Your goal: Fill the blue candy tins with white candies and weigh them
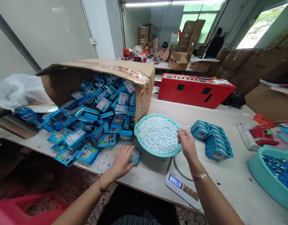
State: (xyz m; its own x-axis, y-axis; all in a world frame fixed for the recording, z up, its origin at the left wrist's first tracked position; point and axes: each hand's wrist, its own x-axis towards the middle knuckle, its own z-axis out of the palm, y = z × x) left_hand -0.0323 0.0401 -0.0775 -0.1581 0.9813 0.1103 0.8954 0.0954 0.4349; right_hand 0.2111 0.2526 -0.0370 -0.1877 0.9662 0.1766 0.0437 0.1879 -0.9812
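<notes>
My left hand (123,159) is at the table's front edge, its thumb and fingers around a small blue candy box (136,154). Just right of that box stands a turquoise bowl (155,153) heaped with small pale candies (158,134). At the bowl's right rim is my right hand (187,144), its fingers curled together; what they hold, if anything, is hidden. Below my right forearm sits a white digital scale (181,186) with a lit display, its plate partly covered. Several blue boxes (219,145) stand in rows to the right of my right hand.
A tipped cardboard carton (144,97) spills many blue boxes (87,115) across the left side. A red machine (195,92) stands behind the bowl. At right is a turquoise tub (258,165) of blue pieces; at left, a metal flask (15,125). Two people are in the background.
</notes>
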